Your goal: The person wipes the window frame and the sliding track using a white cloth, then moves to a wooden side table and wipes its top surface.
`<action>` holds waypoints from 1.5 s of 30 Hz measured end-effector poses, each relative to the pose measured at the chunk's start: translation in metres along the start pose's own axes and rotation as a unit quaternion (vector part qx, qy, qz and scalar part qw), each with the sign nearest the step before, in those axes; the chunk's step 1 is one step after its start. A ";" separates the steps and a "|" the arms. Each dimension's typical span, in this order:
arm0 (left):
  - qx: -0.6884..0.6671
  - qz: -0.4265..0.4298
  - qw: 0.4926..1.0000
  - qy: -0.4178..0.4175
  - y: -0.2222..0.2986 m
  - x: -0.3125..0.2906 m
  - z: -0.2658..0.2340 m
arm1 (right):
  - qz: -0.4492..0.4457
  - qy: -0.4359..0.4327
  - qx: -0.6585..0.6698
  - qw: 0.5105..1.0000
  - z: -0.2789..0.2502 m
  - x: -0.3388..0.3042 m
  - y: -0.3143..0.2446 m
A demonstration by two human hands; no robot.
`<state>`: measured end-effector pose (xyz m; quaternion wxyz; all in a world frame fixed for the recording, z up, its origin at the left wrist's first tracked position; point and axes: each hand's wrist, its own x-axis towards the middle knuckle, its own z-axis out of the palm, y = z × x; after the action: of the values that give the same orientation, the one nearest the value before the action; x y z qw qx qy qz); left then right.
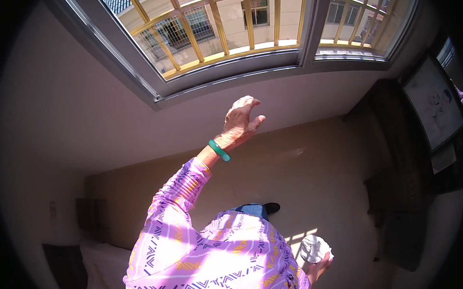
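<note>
My left hand (240, 123) is raised in front of the wall below the window (229, 75). Its fingers are a little curved, the thumb stands apart, and nothing is in it. A green bangle (219, 150) circles that wrist. Low at my right side, my right hand (320, 267) holds a bunched white wad (315, 249) that looks like cloth or tissue; its exact kind does not show. Part of the right fingers is hidden behind it.
Yellow bars (215, 21) stand outside the grey-framed window. Dark furniture (394, 150) lines the right side, with a framed picture (434, 103) there. At lower left is what looks like a bed (105, 260). A dark shoe (272, 208) shows on the floor (311, 183).
</note>
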<state>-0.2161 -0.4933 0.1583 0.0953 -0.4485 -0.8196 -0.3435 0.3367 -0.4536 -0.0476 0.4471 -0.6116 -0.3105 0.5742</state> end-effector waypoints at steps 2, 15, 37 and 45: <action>0.149 -0.058 0.987 -0.009 -0.068 0.000 -0.024 | 0.005 -0.031 0.008 0.999 0.022 0.007 -0.014; 0.429 -0.034 0.900 0.065 -0.265 0.043 -0.161 | -0.098 -0.172 0.011 0.980 0.104 -0.048 -0.014; 0.574 -0.117 0.794 -0.163 -0.235 0.024 -0.197 | 0.033 -0.134 -0.030 0.990 0.149 0.027 0.018; 0.559 -0.182 0.787 -0.187 -0.236 0.030 -0.202 | 0.006 -0.127 0.037 0.991 0.155 -0.053 -0.023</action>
<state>-0.4531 -0.6901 0.2104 0.1101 -0.2148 -0.9367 0.2537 0.1800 -0.4620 0.0047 0.4231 -0.5184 -0.3398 0.6608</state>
